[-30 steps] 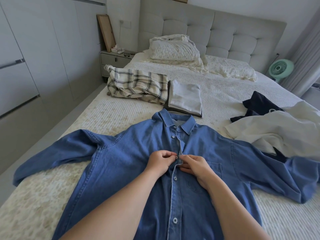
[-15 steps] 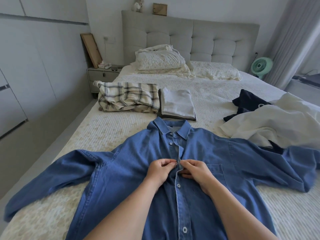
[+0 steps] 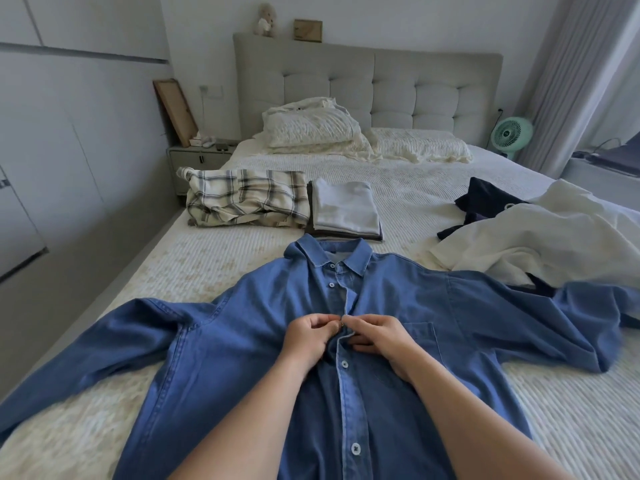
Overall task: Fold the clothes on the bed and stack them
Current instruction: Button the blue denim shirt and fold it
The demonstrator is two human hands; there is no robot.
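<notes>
Shirt (image 3: 242, 341): blue denim, face up, sleeves spread, on bed (image 3: 571, 410) near its foot edge; collar toward headboard.
L hand (image 3: 310, 339): fingers curled, pinching placket at chest.
R hand (image 3: 375, 337): fingers curled, pinching the opposite placket edge; both hands meet at one button.
Step (judged): buttoning before folding.
Stack (image 3: 344, 211): folded pale tops, mid-bed, just beyond collar; plaid (image 3: 246, 199) beside it, toward left edge.
Unfolded: white (image 3: 536, 244) and navy (image 3: 485, 202) garments, right edge; white one touches shirt's sleeve.
Risks: button slips its hole, so front gapes in fold; sleeve drags white garment when folded in.
Containers: none seen.
</notes>
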